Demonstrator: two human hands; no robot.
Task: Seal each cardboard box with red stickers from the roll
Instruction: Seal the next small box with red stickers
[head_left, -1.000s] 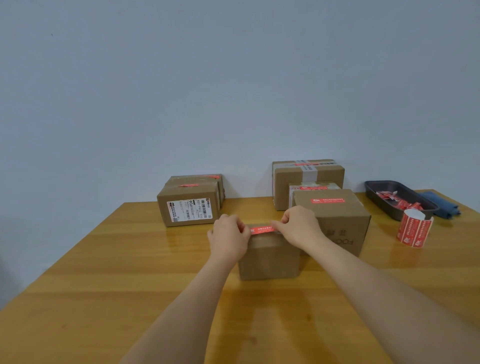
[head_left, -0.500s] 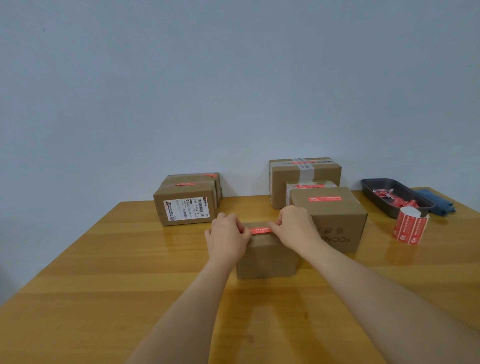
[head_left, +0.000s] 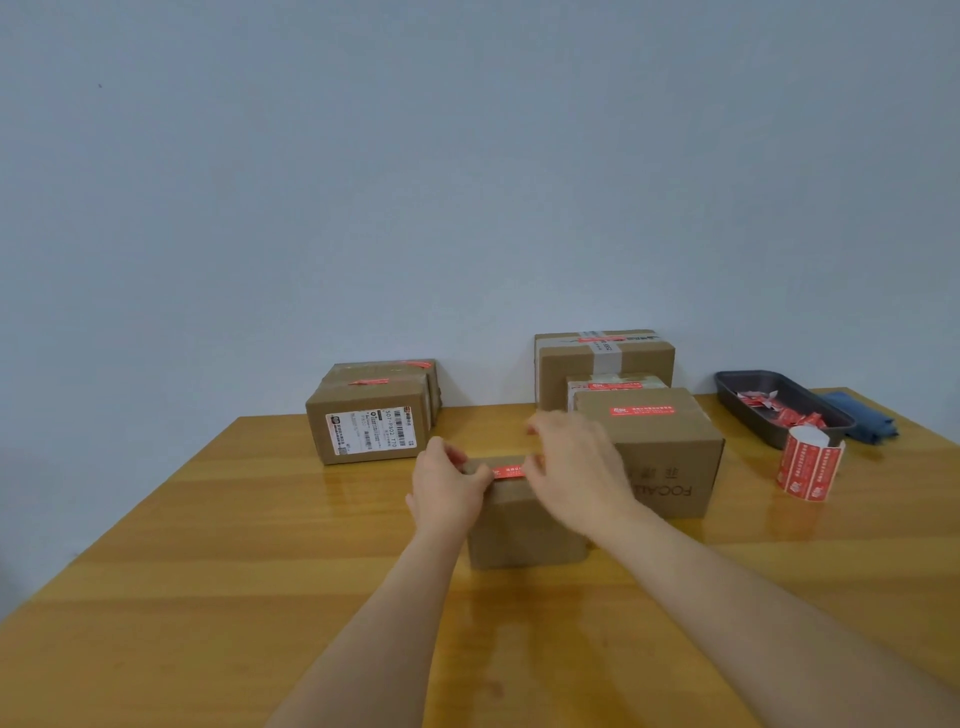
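Note:
A small cardboard box stands on the wooden table in front of me. A red sticker lies across its top edge. My left hand sits at the sticker's left end, its thumb pressing the sticker down. My right hand covers the sticker's right end with fingers spread and relaxed over the box top. The roll of red stickers stands upright on the table to the right.
A bigger box with a red sticker touches the small box's right side. Two more boxes stand behind it and two at the back left. A dark tray with red scraps and a blue cloth lie at the far right.
My right hand has loosened from pinching the sticker's end and now spreads over the box top. The left hand stays at the left end. The camera view has shifted slightly.

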